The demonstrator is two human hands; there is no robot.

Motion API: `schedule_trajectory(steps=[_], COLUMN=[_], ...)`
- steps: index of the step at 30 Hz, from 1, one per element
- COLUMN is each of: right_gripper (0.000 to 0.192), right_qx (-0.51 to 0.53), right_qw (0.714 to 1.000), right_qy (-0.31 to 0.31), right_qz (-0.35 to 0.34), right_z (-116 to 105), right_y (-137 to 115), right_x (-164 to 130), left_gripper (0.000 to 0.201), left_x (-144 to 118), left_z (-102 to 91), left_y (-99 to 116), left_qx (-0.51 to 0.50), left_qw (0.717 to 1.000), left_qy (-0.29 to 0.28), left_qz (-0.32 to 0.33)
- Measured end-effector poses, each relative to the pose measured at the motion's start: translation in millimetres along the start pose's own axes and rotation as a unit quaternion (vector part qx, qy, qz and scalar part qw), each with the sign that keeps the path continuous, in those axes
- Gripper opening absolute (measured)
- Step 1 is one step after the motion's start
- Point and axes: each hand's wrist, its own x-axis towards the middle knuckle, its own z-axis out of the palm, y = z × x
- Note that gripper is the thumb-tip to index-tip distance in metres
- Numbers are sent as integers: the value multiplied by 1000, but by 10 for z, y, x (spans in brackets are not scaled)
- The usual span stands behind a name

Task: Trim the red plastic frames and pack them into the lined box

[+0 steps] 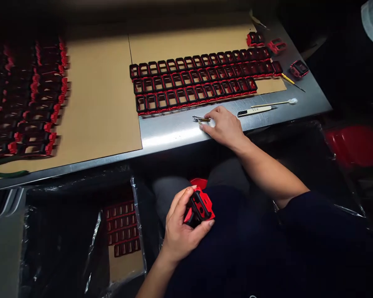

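Observation:
My left hand [182,229] is down over my lap, closed around a red and black frame-shaped part [199,207]. My right hand [225,126] rests palm down on the bare metal table top [174,132], its fingertips touching a small metal tweezers-like tool [201,119]. Whether the fingers grip the tool I cannot tell. Just beyond that hand lie three long rows of the same red and black frames [199,85] on a cardboard sheet [189,43].
A second cardboard sheet [99,99] at the left carries more rows of frames [27,99]. A craft knife [256,110], a cotton swab [275,102] and a yellow-handled tool [290,80] lie right of my hand; loose frames [298,68] sit at the far right. A plastic-lined box [122,227] below holds more frames.

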Motion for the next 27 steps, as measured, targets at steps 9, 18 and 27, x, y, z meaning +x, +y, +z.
schedule_trajectory(steps=[9,18,27], right_gripper=[24,9,10], right_qx=[260,308,287], right_qw=[946,910,904], right_qy=[-43,-40,-51], right_qz=[-190,-273,-312], right_z=[-433,-398,-409], right_y=[-1,-154,-166], right_x=[-1381,-1753,-1714], left_gripper=[76,77,80], left_x=[3,69,-5], left_z=[-17,-4,17], left_y=[-51,-75,-98], left_qx=[-15,-29,-62], left_qw=[999,996,996], left_qy=[-10,-79,-53], left_qz=[27,40,20])
